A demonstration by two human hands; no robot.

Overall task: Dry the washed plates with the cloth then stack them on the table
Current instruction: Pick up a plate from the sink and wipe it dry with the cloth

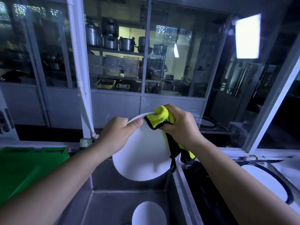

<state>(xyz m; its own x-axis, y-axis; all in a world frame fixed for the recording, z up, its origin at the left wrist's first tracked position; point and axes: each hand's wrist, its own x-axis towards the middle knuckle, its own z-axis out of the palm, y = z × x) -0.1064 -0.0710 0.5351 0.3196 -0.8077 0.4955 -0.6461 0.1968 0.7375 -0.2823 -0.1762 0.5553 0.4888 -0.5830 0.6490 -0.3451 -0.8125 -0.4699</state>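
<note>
Head view: left hand (116,135) pinches the white plate (142,153) rim above the sink (103,207); right hand (178,125) grips the yellow cloth (160,117) on its upper edge.

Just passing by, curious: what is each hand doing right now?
Left hand: grips the white plate by its rim.
Right hand: grips the yellow cloth.

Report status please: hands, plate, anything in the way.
Left hand grips plate rim over sink. Right hand holds yellow cloth against plate's upper edge. Another plate lies in sink below.
</note>
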